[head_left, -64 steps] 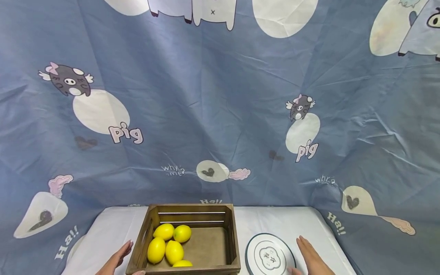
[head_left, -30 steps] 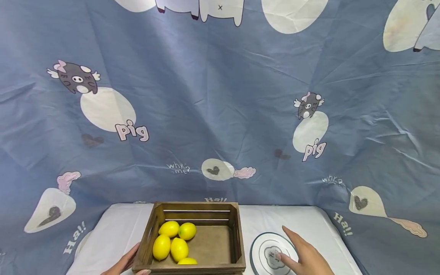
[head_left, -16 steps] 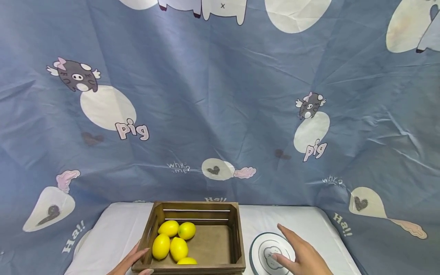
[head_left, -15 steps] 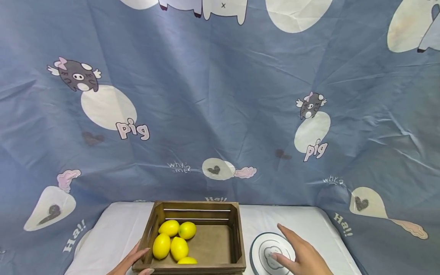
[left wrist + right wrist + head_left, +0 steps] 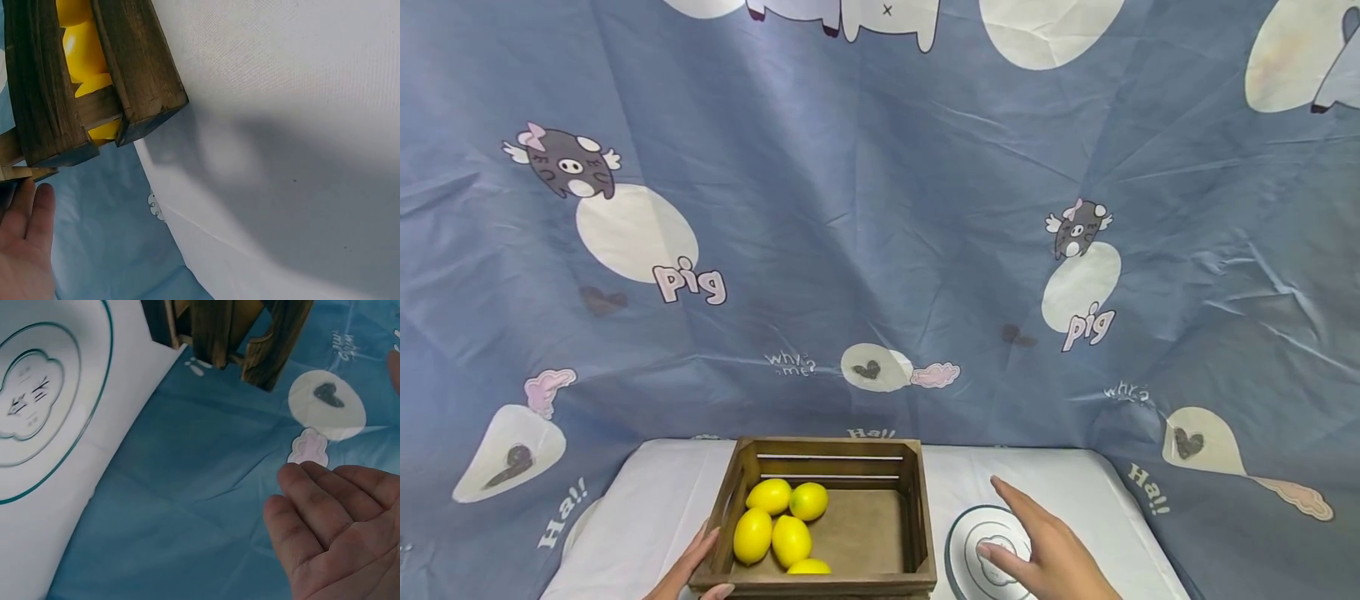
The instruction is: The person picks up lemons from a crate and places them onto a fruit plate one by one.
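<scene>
A brown wooden slatted crate [image 5: 842, 583] holds several yellow lemons [image 5: 752, 536], gathered at its left side. My left hand [image 5: 683, 571] is at the crate's front left corner, fingers along the outer left wall and thumb by the front rim. In the left wrist view the fingers [image 5: 41, 219] are straight, their tips right at a crate slat. My right hand [image 5: 1052, 557] hovers over a white plate [image 5: 957, 546] with dark rings and a flower-shaped mark, its thumb spread from straight fingers. The right wrist view shows that palm [image 5: 350, 562] holding nothing.
A white-covered table [image 5: 655, 483] carries the crate and the plate, side by side. Behind and around it hangs a blue cloth [image 5: 880, 250] printed with cartoon pigs.
My right hand has moved left and forward over the plate. The left hand has come up to the crate's corner; its fingers, over the rim half a second ago, now lie along the outer wall.
</scene>
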`<act>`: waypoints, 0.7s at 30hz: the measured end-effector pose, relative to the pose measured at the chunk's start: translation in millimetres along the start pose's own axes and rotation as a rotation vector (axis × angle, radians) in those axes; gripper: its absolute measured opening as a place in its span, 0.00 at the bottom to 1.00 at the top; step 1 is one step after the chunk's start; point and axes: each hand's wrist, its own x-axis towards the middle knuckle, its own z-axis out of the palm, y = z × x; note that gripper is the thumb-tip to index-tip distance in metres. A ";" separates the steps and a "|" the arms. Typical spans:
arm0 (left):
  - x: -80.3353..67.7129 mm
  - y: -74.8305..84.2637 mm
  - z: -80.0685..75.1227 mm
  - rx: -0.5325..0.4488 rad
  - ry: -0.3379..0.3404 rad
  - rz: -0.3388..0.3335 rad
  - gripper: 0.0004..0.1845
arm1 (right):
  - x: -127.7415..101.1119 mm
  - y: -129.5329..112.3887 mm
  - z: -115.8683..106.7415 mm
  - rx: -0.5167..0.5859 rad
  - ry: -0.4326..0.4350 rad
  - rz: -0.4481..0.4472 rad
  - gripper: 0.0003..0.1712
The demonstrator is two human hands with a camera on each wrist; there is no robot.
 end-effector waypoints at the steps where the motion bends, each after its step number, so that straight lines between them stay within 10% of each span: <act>1: -1.8 -0.5 2.4 0.026 0.042 0.024 0.41 | 1.0 -1.3 0.4 0.001 0.002 -0.010 0.47; 8: -13.0 -3.9 12.8 0.105 0.258 0.179 0.53 | 8.6 -10.1 3.8 0.018 -0.032 -0.067 0.49; 21: -16.5 -10.7 15.8 0.055 0.304 0.270 0.56 | 27.2 -33.6 12.2 0.068 -0.104 -0.139 0.47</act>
